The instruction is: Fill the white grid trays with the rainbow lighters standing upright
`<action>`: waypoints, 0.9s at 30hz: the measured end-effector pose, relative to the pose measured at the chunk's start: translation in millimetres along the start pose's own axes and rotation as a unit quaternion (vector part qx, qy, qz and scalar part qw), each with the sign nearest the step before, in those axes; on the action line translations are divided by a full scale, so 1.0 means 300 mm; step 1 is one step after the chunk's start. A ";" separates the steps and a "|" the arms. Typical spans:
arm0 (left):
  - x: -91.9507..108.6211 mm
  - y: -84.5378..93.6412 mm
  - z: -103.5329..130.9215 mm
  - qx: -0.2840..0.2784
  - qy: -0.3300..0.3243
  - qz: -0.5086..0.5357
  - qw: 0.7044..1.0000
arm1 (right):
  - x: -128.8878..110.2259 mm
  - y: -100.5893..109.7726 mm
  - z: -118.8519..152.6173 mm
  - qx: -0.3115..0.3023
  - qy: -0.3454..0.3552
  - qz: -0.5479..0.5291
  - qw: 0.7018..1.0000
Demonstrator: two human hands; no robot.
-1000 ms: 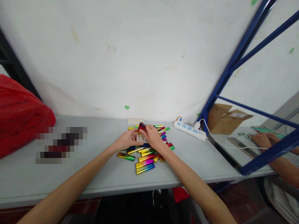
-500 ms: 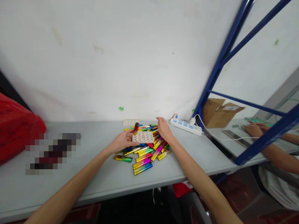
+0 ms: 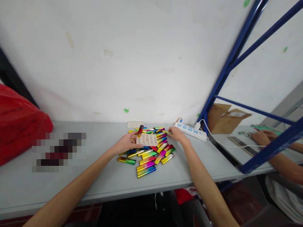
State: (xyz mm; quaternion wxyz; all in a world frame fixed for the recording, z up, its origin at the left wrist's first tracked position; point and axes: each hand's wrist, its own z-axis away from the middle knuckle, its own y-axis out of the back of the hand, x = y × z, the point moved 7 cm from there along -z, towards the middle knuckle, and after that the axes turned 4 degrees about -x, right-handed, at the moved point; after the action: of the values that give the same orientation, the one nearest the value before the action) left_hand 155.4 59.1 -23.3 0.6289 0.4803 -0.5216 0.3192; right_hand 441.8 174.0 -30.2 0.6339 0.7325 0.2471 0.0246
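Observation:
My left hand (image 3: 127, 142) is closed on the left edge of a white tray with rows of holes (image 3: 148, 140). A red lighter (image 3: 140, 130) stands upright, slightly tilted, at the tray's back left corner. Beneath and around the tray lies a loose pile of shiny lighters (image 3: 146, 165) in gold, pink, blue, red and green. At the pile's right side, my right hand (image 3: 177, 133) pinches the end of a yellow-green lighter (image 3: 167, 132). Behind the pile, a second white holed tray (image 3: 135, 124) rests near the wall.
A white power strip (image 3: 191, 131) sits behind my right hand, its cable running right. Blue shelf posts (image 3: 213, 91) and a cardboard box (image 3: 222, 119) stand beyond. At far left is a red bag (image 3: 21, 126). Another person's hands (image 3: 262, 137) work at the far right.
My right hand has come down from behind the pile to its right side and now pinches a lighter. The left hand still holds the tray. The view has shifted slightly.

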 end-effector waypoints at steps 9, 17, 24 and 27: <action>-0.027 0.009 -0.013 -0.003 -0.013 -0.022 1.000 | -0.132 0.074 0.008 0.131 0.057 -0.512 0.847; -0.038 0.004 -0.020 -0.006 -0.015 -0.005 1.000 | -0.353 0.038 0.057 0.010 0.101 -0.717 0.690; -0.012 0.002 -0.008 0.009 -0.011 -0.009 1.000 | -0.369 0.005 0.061 -0.029 0.061 -0.742 0.667; -0.004 -0.001 -0.003 0.009 -0.009 -0.005 1.000 | -0.384 -0.009 0.062 -0.044 0.048 -0.760 0.646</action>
State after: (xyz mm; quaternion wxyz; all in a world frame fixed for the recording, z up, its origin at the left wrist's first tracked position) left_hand 155.6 60.1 -24.6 0.6212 0.4914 -0.5223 0.3161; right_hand 346.5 111.9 -4.5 0.4490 0.2561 0.7459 -0.4202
